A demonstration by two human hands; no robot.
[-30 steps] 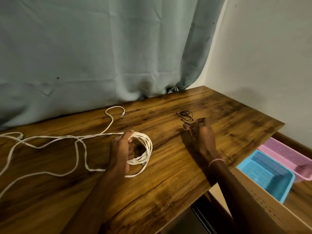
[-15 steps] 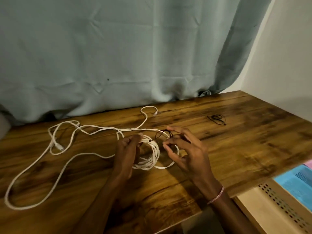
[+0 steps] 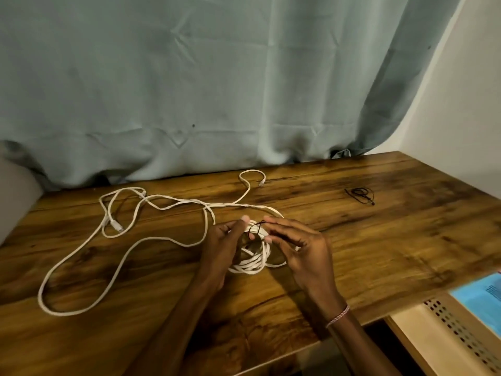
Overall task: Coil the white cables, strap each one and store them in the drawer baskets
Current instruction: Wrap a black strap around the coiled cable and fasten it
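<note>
Steadying loops, left hand grips coiled white cable; right hand pinches black strap at far edge, apparently ready to bind.

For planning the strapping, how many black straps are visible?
2: one strap between left hand and right hand at the coil; another strap far right on the table, maybe several tangled.

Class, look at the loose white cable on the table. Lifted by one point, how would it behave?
Probably floppy: the loose white cable lies in slack curves on the table, so it would likely sag and trail. It looks thin, so probably light. The coil in the left hand may spring open until the black strap in the right hand binds it.
</note>
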